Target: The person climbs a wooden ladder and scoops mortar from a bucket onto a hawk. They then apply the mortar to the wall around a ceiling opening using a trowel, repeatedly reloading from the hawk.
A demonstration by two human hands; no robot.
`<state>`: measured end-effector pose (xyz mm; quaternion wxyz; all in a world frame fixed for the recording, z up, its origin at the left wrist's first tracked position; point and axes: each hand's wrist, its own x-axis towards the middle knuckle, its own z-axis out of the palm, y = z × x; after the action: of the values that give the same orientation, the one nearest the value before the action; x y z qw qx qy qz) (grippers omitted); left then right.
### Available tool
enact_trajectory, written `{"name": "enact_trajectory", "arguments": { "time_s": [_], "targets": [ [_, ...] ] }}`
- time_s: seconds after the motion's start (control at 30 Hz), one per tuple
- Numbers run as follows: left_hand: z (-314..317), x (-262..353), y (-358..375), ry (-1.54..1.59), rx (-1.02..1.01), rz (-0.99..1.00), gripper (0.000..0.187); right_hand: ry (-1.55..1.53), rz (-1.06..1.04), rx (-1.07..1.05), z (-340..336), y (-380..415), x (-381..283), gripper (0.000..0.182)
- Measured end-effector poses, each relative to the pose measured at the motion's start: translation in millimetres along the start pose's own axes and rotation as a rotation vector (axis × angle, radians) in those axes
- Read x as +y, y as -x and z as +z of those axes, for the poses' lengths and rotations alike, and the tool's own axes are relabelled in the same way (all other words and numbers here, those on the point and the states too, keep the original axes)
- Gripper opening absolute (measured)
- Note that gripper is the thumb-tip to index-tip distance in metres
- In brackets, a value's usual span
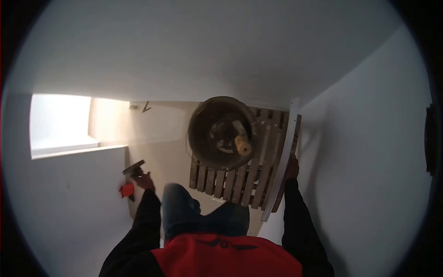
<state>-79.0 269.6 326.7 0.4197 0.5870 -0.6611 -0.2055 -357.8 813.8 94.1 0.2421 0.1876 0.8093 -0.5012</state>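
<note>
My left hand (145, 181) is closed on the handle of a plastering float (134, 167), a flat dark board seen nearly edge-on. It is held out at the left, close to the low white wall. My right hand (292, 167) grips a long pale metal straightedge (281, 161) from its right side; its fingers are partly hidden behind the bar. Between my hands stands a dark, dirty bucket (196, 138). A tool with a wooden handle (242, 146) leans inside it, its lower end blurred in the murky contents.
The bucket rests on a slatted wooden platform (235, 187). A red object (126, 189) lies near my left hand. White walls (369, 152) rise ahead and at the right, and a bright window opening (60, 120) is at the left. My knees (180, 203) are below.
</note>
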Motion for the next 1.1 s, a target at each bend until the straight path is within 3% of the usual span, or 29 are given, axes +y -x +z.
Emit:
{"name": "enact_trajectory", "arguments": {
  "time_s": [0.03,0.1,0.17,0.23,0.4,0.47,0.53,0.57,0.63,0.7,0.8,0.9,0.97,1.03,1.1],
  "targets": [
    [-33.6,-13.3,-27.8,0.176,0.054,0.044,0.06,0.004,-0.014,-0.029,0.3,2.5,-9.9,0.067],
    [-111.8,23.0,-53.8,-0.042,0.039,-0.144,0.061,-0.003,0.04,-0.048,-7.6,11.9,-28.5,0.067],
    [-185.9,11.9,-73.4,-0.106,0.104,-0.115,0.055,-0.039,-0.012,-0.053,-9.0,15.0,-37.1,0.066],
    [-211.6,69.3,-42.5,0.137,0.235,-0.172,0.043,-0.085,0.092,-0.024,-6.2,8.0,-29.9,0.069],
    [-242.8,53.3,-42.3,0.149,0.145,-0.321,0.025,-0.209,0.13,-0.056,-11.5,20.7,-49.7,0.071],
    [-206.9,60.5,-49.6,0.221,0.083,-0.277,0.025,-0.265,0.157,-0.057,-12.3,28.4,-56.7,0.072],
    [-152.0,89.7,-44.2,0.3,-0.05,-0.258,0.031,0.011,0.086,-0.059,-14.1,20.0,-51.9,0.072],
    [-123.0,107.4,-47.1,0.301,-0.079,-0.259,0.031,0.006,0.101,-0.035,-13.1,19.7,-54.1,0.072],
    [-71.7,138.5,-51.1,0.401,-0.24,-0.411,0.039,0.018,0.152,0.01,-11.9,26.9,-61.6,0.071],
    [-26.2,191.6,-47.9,0.469,-0.486,-0.351,0.044,0.07,0.123,0.022,-15.7,8.8,-37.3,0.07],
    [28.5,231.6,-53.6,0.463,-0.762,-0.216,0.045,-0.033,0.124,0.245,-27.2,-8.2,-44.9,0.063],
    [77.5,236.3,-49.2,0.522,-1.056,-0.207,0.044,-0.076,0.159,0.418,-35.7,2.2,-32.0,0.058],
    [104.7,242.4,-32.7,0.522,-1.109,-0.203,0.042,0.015,-0.145,0.631,-31.3,0.7,-31.6,0.046],
    [133.5,229.7,-26.9,0.485,-1.231,-0.115,0.04,0.046,0.058,0.574,-37.2,45.1,-105.7,0.042],
    [154.5,229.7,-16.1,0.469,-1.288,-0.125,0.04,0.138,0.041,0.536,-48.5,61.1,-117.9,0.044]
  ]
}}
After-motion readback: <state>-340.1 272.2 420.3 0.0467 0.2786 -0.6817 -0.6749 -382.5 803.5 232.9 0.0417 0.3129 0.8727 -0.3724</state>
